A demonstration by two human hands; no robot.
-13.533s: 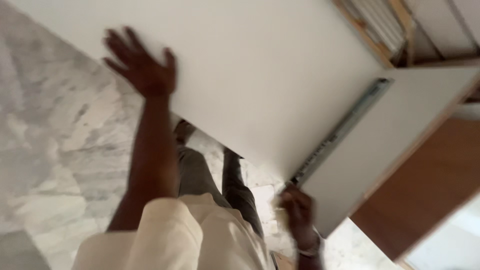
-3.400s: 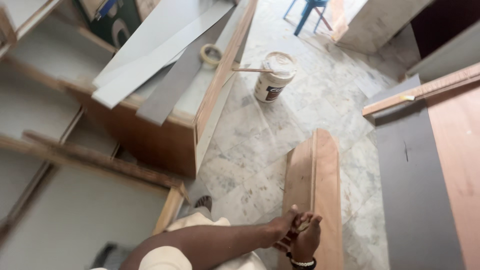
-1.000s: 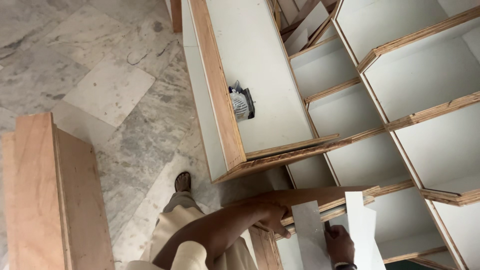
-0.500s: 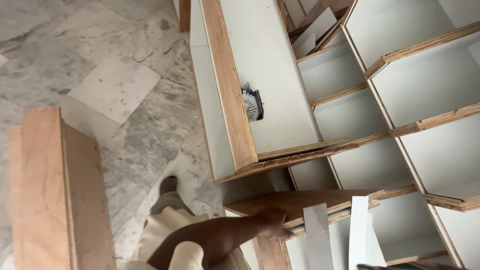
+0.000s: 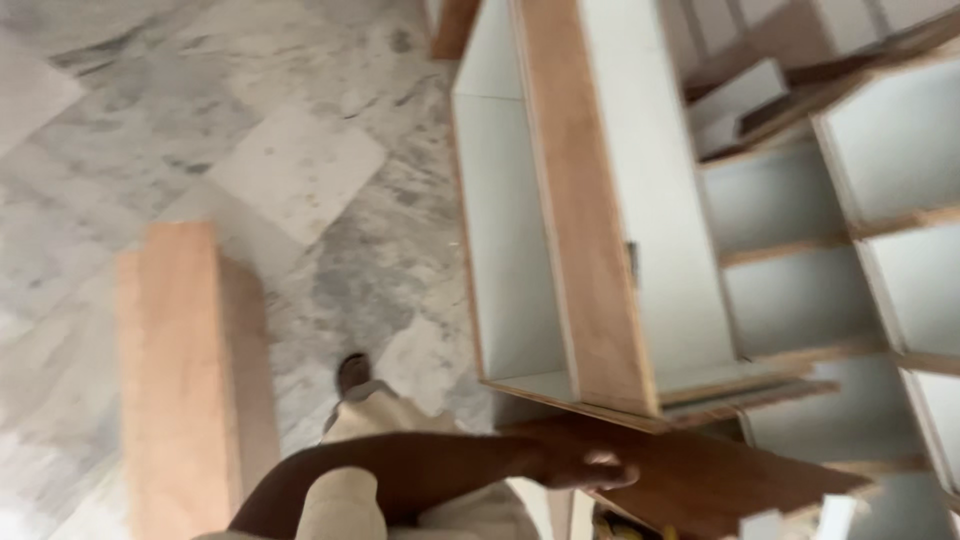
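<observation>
- Since half a second ago the view has slid left and down: the open-faced cabinet (image 5: 590,220) now fills the middle, and the small dark tool that lay inside it is out of sight.
- One hand (image 5: 580,462) shows, on an arm reaching in from the lower left across the body (which hand it is, I cannot say for sure; it reads as the left).
- Its fingers curl down onto the near end of a dark brown board (image 5: 700,480), touching its top face; whether they close round the edge is blurred, so the grip cannot be told.
- That brown board runs from the hand out to the right, tilted, ending just under the cabinet's lower corner.
- Above the hand stands the cabinet, white inside with a plywood edge.
- Right of the hand, beyond the board, lie white shelf compartments (image 5: 890,200) with wooden dividers.
- Left of the arm, well apart, a light wooden plank box (image 5: 190,370) sits on the marble floor (image 5: 250,120).
- Beneath the arm are cream trousers and a shoe (image 5: 352,372).
- No other hand is in view.
</observation>
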